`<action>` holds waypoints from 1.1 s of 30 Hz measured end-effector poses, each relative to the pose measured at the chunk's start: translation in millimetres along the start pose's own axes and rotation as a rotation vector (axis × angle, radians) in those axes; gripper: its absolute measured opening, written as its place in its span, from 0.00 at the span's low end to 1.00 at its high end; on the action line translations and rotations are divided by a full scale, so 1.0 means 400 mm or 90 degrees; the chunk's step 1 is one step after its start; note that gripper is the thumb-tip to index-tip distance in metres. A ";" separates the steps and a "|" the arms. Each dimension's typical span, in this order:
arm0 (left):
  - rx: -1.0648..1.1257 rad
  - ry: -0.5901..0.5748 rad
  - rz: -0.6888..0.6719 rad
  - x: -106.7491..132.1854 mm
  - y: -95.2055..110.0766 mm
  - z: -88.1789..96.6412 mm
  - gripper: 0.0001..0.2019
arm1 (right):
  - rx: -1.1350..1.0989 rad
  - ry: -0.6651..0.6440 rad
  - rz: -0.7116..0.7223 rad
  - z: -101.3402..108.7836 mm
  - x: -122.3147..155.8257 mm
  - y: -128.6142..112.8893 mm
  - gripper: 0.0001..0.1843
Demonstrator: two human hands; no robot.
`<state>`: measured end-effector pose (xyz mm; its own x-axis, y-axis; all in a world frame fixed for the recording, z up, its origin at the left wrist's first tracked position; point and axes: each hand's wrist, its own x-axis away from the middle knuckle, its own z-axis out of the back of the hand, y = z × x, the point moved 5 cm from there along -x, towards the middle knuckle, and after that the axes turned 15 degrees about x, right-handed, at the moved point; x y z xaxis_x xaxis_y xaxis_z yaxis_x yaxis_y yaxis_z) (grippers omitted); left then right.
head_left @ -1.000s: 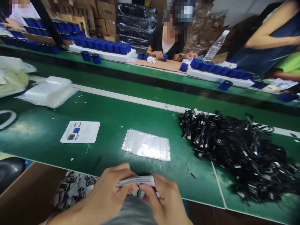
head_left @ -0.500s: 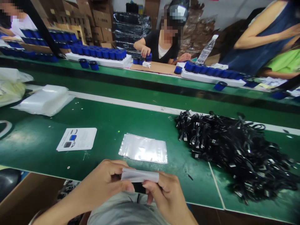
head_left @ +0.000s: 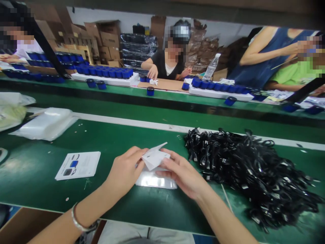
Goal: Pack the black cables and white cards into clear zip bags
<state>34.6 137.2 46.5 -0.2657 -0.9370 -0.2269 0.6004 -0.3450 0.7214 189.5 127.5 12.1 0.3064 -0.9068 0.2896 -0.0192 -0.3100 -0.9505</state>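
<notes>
A folded white leaflet (head_left: pixel 155 158) with small dark print marks is held up between my two hands, one flap sticking up toward the far side. My left hand (head_left: pixel 127 167) pinches its left edge between thumb and fingers. On the right edge, my right hand (head_left: pixel 181 169) has its fingers and thumb closed. Just below the leaflet, a stack of clear plastic bags (head_left: pixel 156 181) lies on the green table, partly covered by my hands. Farther left lies a stack of printed leaflets (head_left: pixel 85 165) with pictures of a blue item on top.
A large heap of black USB cables (head_left: pixel 238 169) covers the table's right side. At the left are a pack of plastic bags (head_left: pixel 48 122) and a tape roll (head_left: pixel 3 154). Across the raised green ledge stand blue jars (head_left: pixel 104 72), a bottle (head_left: pixel 212 67) and co-workers (head_left: pixel 169 61).
Both hands have moved forward from near my lap to over the plastic bags, bringing the folded leaflet. The view has tilted up. A co-worker's hand has left a blue jar on the ledge.
</notes>
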 end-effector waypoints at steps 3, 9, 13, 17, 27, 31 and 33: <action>-0.025 -0.026 0.000 -0.038 0.008 -0.014 0.17 | 0.074 0.002 -0.020 0.032 -0.060 -0.036 0.23; -0.003 -0.114 0.023 -0.073 -0.007 -0.041 0.23 | 0.308 0.071 0.025 0.081 -0.170 -0.051 0.23; 0.000 -0.144 0.045 -0.083 -0.031 -0.048 0.23 | 0.522 0.167 0.105 0.105 -0.175 -0.062 0.23; 0.020 -0.144 0.064 -0.082 -0.062 -0.050 0.31 | 0.674 0.203 0.149 0.108 -0.140 -0.058 0.21; 0.113 -0.245 0.031 -0.152 -0.106 -0.073 0.55 | 0.826 0.206 0.200 0.092 -0.106 -0.063 0.31; 0.125 -0.261 0.005 -0.172 -0.086 -0.100 0.52 | 0.840 0.244 0.201 0.096 -0.046 -0.046 0.28; 0.129 -0.256 0.006 -0.169 -0.083 -0.108 0.54 | 0.844 0.243 0.205 0.094 -0.005 -0.023 0.26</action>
<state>65.0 209.5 9.6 -0.5570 -0.8302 0.0230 0.4549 -0.2817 0.8448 224.9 143.0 16.1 0.1837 -0.9718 -0.1476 0.9221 0.2224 -0.3166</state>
